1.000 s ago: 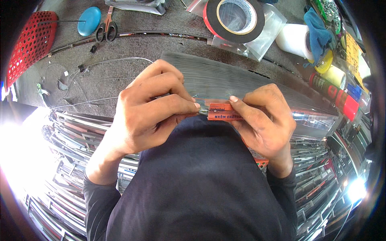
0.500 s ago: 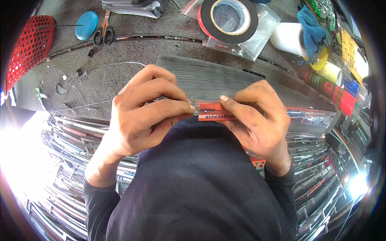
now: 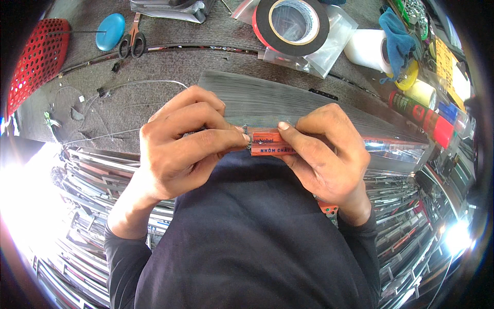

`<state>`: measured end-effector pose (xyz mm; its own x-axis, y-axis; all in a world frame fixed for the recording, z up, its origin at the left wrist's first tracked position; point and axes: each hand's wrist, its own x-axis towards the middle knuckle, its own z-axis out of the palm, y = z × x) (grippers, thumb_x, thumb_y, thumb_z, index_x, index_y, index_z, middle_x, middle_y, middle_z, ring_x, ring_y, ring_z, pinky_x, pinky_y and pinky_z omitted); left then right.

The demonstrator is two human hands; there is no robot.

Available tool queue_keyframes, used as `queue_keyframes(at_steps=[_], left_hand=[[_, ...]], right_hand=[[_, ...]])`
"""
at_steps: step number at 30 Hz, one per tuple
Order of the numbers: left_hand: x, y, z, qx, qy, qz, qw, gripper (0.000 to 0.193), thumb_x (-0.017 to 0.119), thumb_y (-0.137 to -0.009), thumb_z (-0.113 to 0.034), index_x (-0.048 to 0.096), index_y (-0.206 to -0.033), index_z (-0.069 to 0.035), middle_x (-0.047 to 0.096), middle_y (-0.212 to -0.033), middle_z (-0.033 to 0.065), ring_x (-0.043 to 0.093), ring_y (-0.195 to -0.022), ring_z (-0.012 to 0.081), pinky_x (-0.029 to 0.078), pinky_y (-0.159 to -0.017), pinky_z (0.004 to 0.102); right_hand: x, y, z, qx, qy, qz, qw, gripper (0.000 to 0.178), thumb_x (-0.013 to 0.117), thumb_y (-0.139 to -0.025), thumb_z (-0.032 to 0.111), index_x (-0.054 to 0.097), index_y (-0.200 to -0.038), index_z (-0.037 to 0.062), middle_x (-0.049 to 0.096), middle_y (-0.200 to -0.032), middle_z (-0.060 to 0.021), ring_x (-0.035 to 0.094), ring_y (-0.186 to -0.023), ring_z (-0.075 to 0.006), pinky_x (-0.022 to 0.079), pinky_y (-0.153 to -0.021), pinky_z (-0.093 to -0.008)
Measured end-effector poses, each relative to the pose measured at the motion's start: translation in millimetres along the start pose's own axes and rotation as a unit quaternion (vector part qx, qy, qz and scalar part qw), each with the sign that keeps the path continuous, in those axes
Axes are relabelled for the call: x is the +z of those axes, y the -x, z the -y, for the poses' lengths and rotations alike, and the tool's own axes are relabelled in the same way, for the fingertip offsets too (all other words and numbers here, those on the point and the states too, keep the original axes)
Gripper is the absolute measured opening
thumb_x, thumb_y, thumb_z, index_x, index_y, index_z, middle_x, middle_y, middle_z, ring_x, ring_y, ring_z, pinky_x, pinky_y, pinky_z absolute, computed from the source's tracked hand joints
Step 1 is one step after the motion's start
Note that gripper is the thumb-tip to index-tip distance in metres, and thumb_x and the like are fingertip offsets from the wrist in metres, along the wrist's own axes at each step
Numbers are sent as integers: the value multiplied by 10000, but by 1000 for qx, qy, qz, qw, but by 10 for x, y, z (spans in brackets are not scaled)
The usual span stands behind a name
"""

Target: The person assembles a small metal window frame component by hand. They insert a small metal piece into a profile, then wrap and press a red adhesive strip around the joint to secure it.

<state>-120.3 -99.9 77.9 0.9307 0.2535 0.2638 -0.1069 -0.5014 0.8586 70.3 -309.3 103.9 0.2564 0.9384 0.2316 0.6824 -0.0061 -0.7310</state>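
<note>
Both hands meet at chest height over a long shiny metal strip with an orange printed label (image 3: 270,144). My left hand (image 3: 185,141) pinches the strip's left part, fingers curled around it. My right hand (image 3: 321,152) grips the strip at the orange label, thumb tip on top. A grey fine mesh sheet (image 3: 278,100) lies just beyond the fingers, its near edge at the strip. The strip's clear-wrapped right end (image 3: 396,149) sticks out past my right hand. My dark sleeves and shirt fill the lower middle.
A big black tape roll (image 3: 293,23) on plastic bags lies at the far middle. Scissors (image 3: 133,44), a blue disc (image 3: 109,32) and a red perforated basket (image 3: 38,56) are far left. White roll (image 3: 368,49), blue cloth, spray cans (image 3: 422,113) at right. Shiny metal profiles (image 3: 87,175) are stacked below.
Both hands stay on the strip; the fingers have shifted slightly and the hands sit a little closer together at the orange label.
</note>
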Motion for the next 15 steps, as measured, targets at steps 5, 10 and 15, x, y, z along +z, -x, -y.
queue_keyframes(at_steps=[5,10,15], left_hand=[[-21,6,-11,16,-5,0,1000,460,925,-620,22,878,-1069,-63,796,-984,61,749,-929,301,618,-744,404],[-55,22,-2,7,-2,19,1000,409,938,-669,-17,868,-1070,-52,826,-1032,83,758,-951,317,625,-799,434],[-45,56,11,20,-19,19,999,318,954,-751,-57,860,-1054,-33,839,-1015,106,746,-923,326,619,-855,485]], right_hand=[[-40,4,3,8,-10,11,1000,446,993,-746,-11,830,-1162,4,723,-976,-93,694,-832,-287,559,-712,-412],[-32,3,5,7,-18,13,1000,475,1006,-727,5,832,-1170,9,729,-980,-94,696,-830,-287,553,-713,-406],[-13,25,19,-5,-5,18,1000,482,1003,-715,-2,828,-1164,5,735,-985,-101,692,-822,-287,551,-706,-411]])
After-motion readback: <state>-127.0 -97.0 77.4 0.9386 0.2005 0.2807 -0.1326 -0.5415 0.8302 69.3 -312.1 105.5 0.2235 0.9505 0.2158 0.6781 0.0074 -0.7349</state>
